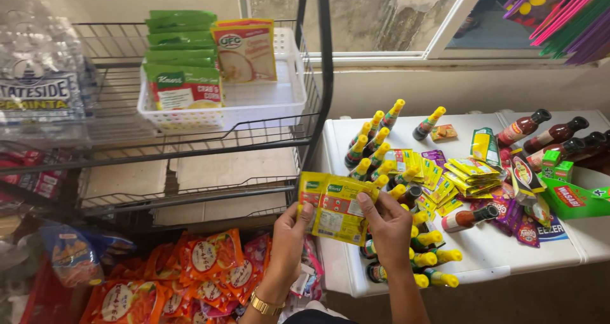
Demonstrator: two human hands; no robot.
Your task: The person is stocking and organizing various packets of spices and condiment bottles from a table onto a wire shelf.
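Both of my hands hold a small stack of yellow seasoning sachets (335, 207) in front of me, between the wire rack and the white table. My left hand (289, 240), with a gold watch on the wrist, grips the stack's lower left edge. My right hand (387, 225) pinches the right side, thumb on top. Just behind my right hand lie several small dark sauce bottles with yellow caps (427, 241) on the white table (495, 254). More yellow sachets (471, 170) are piled further right on the table.
A black wire rack (190, 139) stands at left; its white basket (289, 85) holds green soup-mix packets (181, 85). Orange snack packets (203, 267) fill the rack's bottom. Brown sauce bottles (540, 133), a green box (572, 200) and purple sachets (518, 222) lie on the table's right.
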